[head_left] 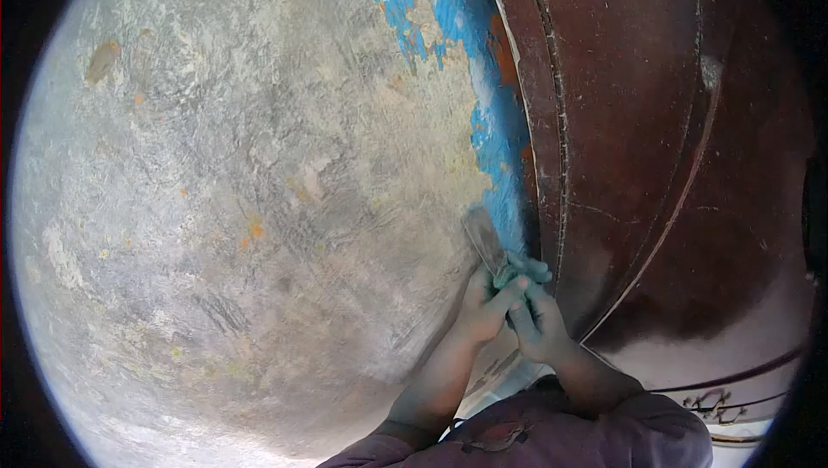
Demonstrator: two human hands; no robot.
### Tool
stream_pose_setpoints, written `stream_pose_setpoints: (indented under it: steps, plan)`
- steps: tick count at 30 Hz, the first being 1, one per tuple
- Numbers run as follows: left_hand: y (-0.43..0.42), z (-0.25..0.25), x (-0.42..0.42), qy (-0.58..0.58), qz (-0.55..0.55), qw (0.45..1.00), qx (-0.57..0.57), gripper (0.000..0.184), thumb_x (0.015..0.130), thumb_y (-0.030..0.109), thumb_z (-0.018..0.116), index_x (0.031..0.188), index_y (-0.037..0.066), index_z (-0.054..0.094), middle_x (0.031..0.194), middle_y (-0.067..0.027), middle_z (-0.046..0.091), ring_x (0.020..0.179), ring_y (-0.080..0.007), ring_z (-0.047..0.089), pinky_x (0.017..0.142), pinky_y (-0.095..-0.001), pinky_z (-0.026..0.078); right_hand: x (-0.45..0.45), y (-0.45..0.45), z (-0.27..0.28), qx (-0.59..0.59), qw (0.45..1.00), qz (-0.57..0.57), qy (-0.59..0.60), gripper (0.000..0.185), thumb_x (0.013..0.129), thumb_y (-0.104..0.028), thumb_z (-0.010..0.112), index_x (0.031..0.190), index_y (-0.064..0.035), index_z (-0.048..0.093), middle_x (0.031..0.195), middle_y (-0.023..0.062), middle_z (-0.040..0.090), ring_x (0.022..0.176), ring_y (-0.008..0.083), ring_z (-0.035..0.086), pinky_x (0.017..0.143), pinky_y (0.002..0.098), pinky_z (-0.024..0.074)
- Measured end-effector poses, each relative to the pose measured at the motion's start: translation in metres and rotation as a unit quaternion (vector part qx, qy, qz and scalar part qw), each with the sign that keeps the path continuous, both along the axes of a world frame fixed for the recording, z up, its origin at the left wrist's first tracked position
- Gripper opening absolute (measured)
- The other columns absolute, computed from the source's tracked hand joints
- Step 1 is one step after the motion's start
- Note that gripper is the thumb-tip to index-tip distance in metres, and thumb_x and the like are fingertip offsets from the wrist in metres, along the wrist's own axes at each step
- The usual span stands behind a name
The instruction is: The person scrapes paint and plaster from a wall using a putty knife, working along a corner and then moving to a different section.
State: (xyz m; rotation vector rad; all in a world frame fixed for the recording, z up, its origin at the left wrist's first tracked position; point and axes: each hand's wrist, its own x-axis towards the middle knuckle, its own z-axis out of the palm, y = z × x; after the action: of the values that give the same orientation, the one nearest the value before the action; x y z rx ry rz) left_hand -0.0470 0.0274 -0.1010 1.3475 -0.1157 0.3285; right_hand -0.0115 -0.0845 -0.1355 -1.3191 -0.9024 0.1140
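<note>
A flat-bladed scraper (485, 237) points up and left, its blade against or just in front of the wall by the peeling blue strip (500, 153). My left hand (483, 308) is closed around its handle. Close against it, my right hand (542, 323) is also closed at the handle end, thumb and fingers meeting the left hand. The handle is mostly hidden behind the fingers. Greyish dust seems to coat both hands.
A rough, patchy grey wall (259, 166) fills the left side, with small orange spots. To the right stands a dark reddish-brown panel (630, 123) with raised, curved seams. A bit of ornament (711, 403) shows at lower right.
</note>
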Motion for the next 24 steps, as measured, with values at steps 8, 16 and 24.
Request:
stream_pose_setpoints:
  steps: [8, 16, 24]
  plan:
    - [-0.014, 0.044, 0.024, 0.022, 0.07, 0.992, -0.103, 0.012, 0.083, 0.005, 0.051, 0.094, 0.001, 0.049, 0.085, -0.0103, 0.058, 0.075, -0.0215, 0.062, 0.066, -0.0319, 0.051, 0.024, 0.0, 0.045, -0.023, 0.997, -0.048, -0.046, 0.019, 0.086, -0.009, 0.045, 0.096, 0.004, 0.055, 0.08, 0.0214, 0.058, 0.078, 0.0318, 0.06, 0.069, 0.0378, 0.0443]
    - [-0.033, 0.031, 0.033, 0.012, 0.183, 0.977, -0.111, 0.017, 0.071, 0.004, 0.05, 0.088, 0.005, 0.052, 0.077, -0.0066, 0.054, 0.06, -0.0142, 0.049, 0.056, -0.0253, 0.041, 0.031, -0.017, 0.05, -0.086, 0.996, -0.004, 0.008, 0.017, 0.085, -0.012, 0.05, 0.085, 0.0035, 0.057, 0.07, 0.0225, 0.058, 0.062, 0.0362, 0.059, 0.056, 0.0397, 0.0436]
    - [-0.036, 0.018, 0.039, -0.033, 0.151, 0.976, -0.151, 0.014, 0.068, 0.004, 0.048, 0.082, 0.006, 0.046, 0.077, -0.0043, 0.049, 0.068, -0.0141, 0.049, 0.059, -0.0262, 0.041, 0.037, -0.016, 0.036, -0.085, 0.995, -0.027, -0.05, 0.016, 0.087, -0.007, 0.044, 0.078, 0.003, 0.053, 0.061, 0.0114, 0.053, 0.053, 0.0183, 0.049, 0.051, 0.0331, 0.039]
